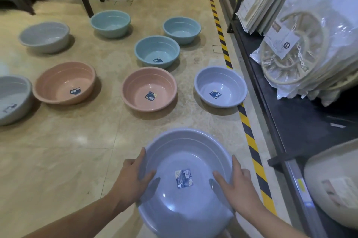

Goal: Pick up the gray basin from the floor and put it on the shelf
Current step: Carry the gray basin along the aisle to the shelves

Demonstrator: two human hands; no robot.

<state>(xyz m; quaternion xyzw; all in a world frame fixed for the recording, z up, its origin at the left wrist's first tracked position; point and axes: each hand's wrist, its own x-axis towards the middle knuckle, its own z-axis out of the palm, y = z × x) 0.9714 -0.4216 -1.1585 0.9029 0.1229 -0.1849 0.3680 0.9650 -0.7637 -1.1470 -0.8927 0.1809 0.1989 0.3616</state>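
Observation:
A bluish-gray round basin [182, 152] with a label sticker inside is held above the floor at the bottom centre, tilted toward me. My left hand [135, 175] grips its left rim, thumb inside the bowl. On the right rim, my right hand [234, 181] holds on the same way. The dark shelf [294, 121] runs along the right side, its lower board just right of the basin.
Several basins stand on the tan floor: a gray one [219, 86], two pink [149, 88], three teal [157, 51], more gray at left [44, 36]. A yellow-black tape line [246, 121] edges the shelf. Bagged hangers [302, 49] and a beige basin [333, 189] sit on it.

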